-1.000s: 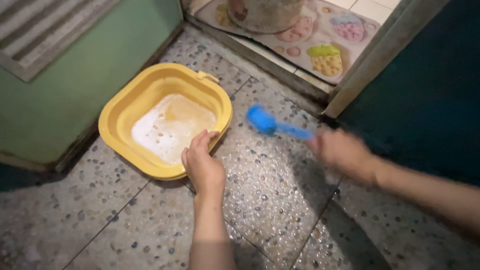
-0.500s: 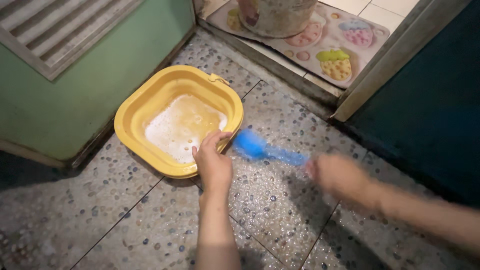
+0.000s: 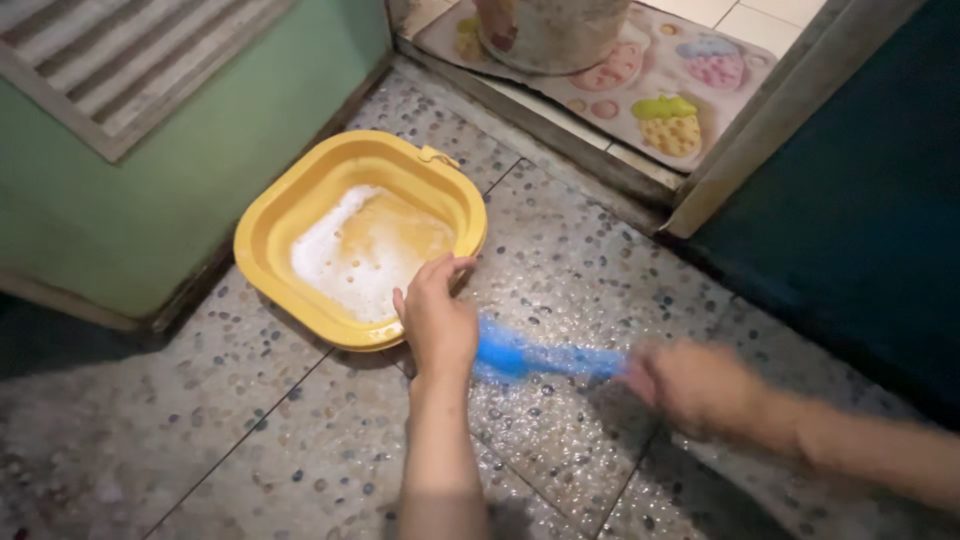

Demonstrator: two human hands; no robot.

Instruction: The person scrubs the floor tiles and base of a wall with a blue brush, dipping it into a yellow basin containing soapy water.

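A yellow square basin (image 3: 283, 213) of foamy water sits on the wet pebble-pattern floor (image 3: 560, 260). My left hand (image 3: 436, 316) grips the basin's near right rim, thumb over the edge. My right hand (image 3: 690, 386), blurred by motion, holds the handle of a blue scrub brush (image 3: 520, 355). The brush head lies low on the floor just right of my left wrist.
A green wall panel (image 3: 150, 170) with a slatted vent stands to the left of the basin. Beyond a raised door sill (image 3: 560, 135) lies a fruit-patterned mat (image 3: 650, 75) with a bucket on it. A dark blue door (image 3: 870, 200) stands at the right.
The brush has swept toward me across the floor, from beside the basin's far corner to beside my left wrist. My right hand moved with it. The basin's foam has shifted.
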